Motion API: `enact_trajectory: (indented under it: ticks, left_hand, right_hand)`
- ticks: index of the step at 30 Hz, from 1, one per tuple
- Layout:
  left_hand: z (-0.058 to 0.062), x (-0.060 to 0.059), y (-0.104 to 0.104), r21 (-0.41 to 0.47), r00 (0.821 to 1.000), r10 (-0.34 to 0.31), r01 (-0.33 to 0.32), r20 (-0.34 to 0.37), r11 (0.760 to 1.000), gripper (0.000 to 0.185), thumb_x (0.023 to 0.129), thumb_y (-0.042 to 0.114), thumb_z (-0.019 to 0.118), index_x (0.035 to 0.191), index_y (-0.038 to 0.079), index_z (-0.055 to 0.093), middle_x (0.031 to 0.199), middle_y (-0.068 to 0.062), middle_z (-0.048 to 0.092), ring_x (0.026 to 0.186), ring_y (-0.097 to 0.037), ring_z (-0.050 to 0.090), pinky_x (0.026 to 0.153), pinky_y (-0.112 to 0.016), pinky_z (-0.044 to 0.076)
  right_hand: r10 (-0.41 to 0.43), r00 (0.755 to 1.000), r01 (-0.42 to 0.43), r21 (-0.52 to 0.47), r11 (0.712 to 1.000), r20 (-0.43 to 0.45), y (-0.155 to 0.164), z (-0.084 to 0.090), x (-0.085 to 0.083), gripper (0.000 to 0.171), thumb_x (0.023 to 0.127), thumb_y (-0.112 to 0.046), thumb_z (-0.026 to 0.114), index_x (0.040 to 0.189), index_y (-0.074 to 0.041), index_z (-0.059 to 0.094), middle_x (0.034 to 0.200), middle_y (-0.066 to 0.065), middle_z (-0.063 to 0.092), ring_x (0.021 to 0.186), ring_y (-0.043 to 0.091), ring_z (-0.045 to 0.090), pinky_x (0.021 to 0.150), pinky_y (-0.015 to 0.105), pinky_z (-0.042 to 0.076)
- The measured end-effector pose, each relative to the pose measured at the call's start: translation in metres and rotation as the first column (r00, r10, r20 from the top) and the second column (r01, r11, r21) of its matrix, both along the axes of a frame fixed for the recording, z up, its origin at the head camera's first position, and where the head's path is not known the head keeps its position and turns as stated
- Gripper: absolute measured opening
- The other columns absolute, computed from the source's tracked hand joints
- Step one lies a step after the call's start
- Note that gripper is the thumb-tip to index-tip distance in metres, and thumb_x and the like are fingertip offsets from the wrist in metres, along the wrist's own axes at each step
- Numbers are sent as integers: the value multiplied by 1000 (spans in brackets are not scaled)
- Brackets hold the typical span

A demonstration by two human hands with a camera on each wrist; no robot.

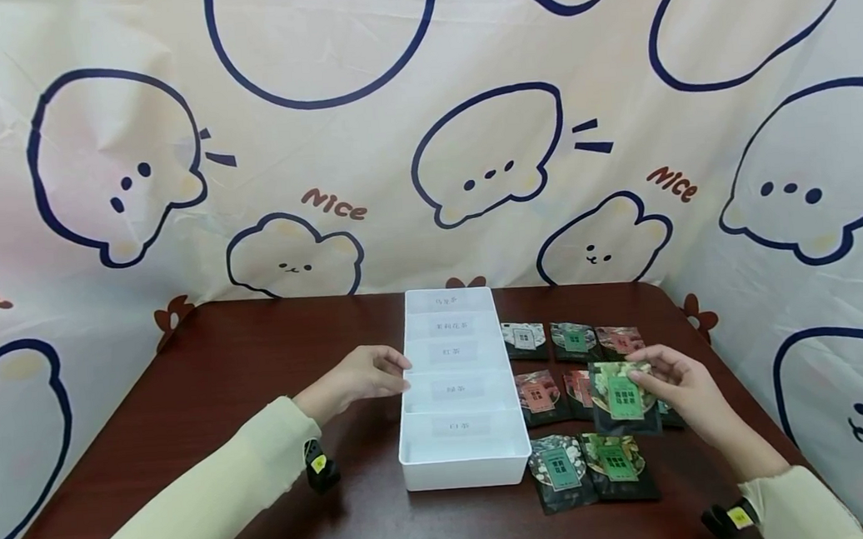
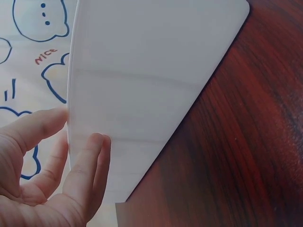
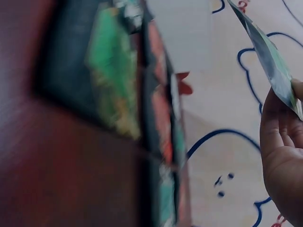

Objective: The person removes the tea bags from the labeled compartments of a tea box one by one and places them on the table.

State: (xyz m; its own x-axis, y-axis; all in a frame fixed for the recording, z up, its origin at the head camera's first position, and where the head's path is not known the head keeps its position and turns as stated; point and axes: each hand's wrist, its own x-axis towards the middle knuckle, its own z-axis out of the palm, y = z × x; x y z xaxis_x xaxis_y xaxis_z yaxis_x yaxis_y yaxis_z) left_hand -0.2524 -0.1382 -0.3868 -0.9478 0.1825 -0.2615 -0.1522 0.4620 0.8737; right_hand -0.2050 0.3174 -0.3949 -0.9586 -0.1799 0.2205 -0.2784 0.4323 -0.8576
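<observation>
Improvised recording corner. A cartoon-print cloth backdrop (image 1: 422, 136) encloses a dark wooden bench (image 1: 222, 384) on three sides.

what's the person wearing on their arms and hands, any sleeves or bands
Both arms are in long, pale yellow-cream sleeves with ribbed cuffs, the left sleeve and the right sleeve. Under each wrist sits a small black device with a yellow sticker, the left one, the right one. The left hand and right hand are bare: no gloves, and no rings that I can see.
</observation>
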Motion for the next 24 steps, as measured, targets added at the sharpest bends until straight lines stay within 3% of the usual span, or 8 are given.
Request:
enact_trajectory:
  ticks: [9,15,19,24]
  left_hand:
    - [0,1,0,6,1000,0,0,1,1000,30,78,5,78,105,5,65,100,-13,63,84,-22,61,80,-33,57]
    - [0,1,0,13,1000,0,0,4,1000,30,78,4,78,105,4,65,100,-13,63,84,-22,61,79,-33,57]
    - [0,1,0,19,1000,-1,1,-1,1000,30,78,3,78,105,4,65,99,-14,63,83,-22,61,79,-33,57]
    - [0,1,0,26,1000,-2,2,-6,1000,29,78,2,77,104,3,65,98,-14,63,83,-22,60,78,-33,57]
  right_hand:
    - [-31,982,20,61,998,186,37,-12,20,38,96,-25,61,122,2,54,95,-15,65,76,8,61,61,31,51]
    - [-15,956,-14,98,995,292,58,-14,23,34,96,-24,60,120,0,54,69,-7,50,54,18,41,52,38,40]
    - [2,934,-43,106,994,358,68,-17,21,34,96,-24,60,120,0,54,62,-7,38,48,15,30,50,40,36]
    - [-19,914,-51,161,986,405,74,-24,17,40,95,-29,61,122,0,54,72,-4,53,56,10,40,52,34,41]
